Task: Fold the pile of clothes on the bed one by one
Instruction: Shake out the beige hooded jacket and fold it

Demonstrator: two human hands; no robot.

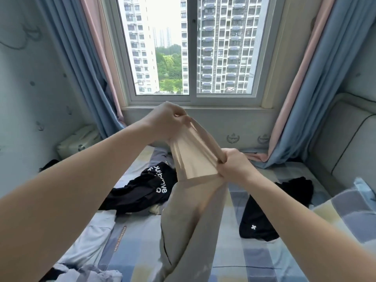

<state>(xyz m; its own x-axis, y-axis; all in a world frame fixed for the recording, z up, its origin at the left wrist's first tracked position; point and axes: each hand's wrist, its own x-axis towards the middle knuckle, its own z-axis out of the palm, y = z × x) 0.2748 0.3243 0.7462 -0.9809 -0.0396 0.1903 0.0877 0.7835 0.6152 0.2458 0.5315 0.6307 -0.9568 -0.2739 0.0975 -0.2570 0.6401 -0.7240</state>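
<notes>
Low and left of my grips, pale blue clothes (91,241) lie on the bed (244,261), with a black top (146,188) under my raised left grip (166,121). That grip pinches the waistband of the trousers (193,210). My right grip (234,165), lower, is fisted round the band's other end. The trousers hang from both grips down onto the bed. A black garment (258,216) lies below my right grip.

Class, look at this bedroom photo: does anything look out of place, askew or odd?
Nothing is damaged or spilled. The black lettered garment lies crumpled mid-bed, the black cross-marked garment rumpled to its right, and the curtain hem drapes onto the bed. The left hand and right hand grip the beige garment.
</notes>
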